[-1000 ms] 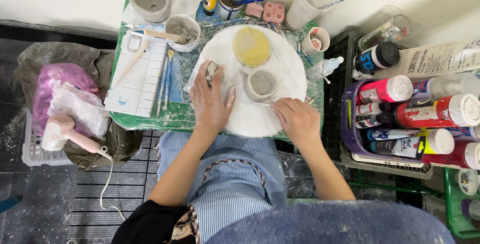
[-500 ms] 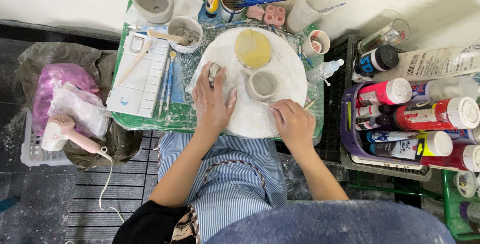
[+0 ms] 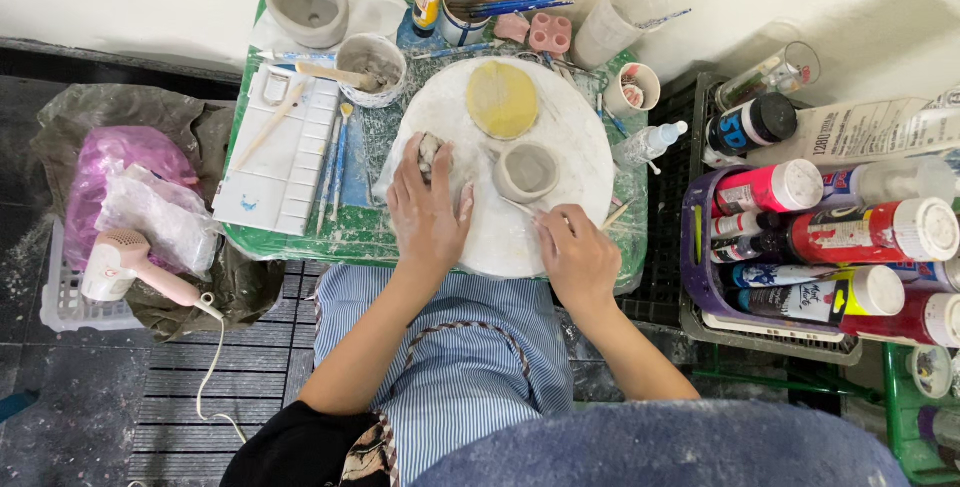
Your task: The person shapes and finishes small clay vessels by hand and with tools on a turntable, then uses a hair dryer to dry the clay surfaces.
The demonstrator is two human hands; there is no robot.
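Since the earlier frame the right hand (image 3: 580,257) has slid inward along the near edge of the round white board (image 3: 560,137) — from the rim toward the small grey clay cup (image 3: 526,171). It now lies just short of the cup, not touching it. The left hand (image 3: 428,209) has barely shifted.

Reading: the work looks to be moving from the lump toward the cup, though neither hand has the cup yet.

Left hand — palm down, fingers loosely spread, fingertips on a grey clay lump (image 3: 432,152) at the board's left side; pressing on it rather than wrapped around it. Right hand — fingers curled, knuckles up; a thin wooden stick (image 3: 617,213) shows just beside it, but I cannot tell whether the hand grips it.

Clay cup: upright, mouth open toward the camera, axis vertical, near the board's centre. A flat yellow disc (image 3: 502,99) lies just beyond it. Clay lump: long axis runs roughly away from the person.

The board rests on the green surface (image 3: 350,237).
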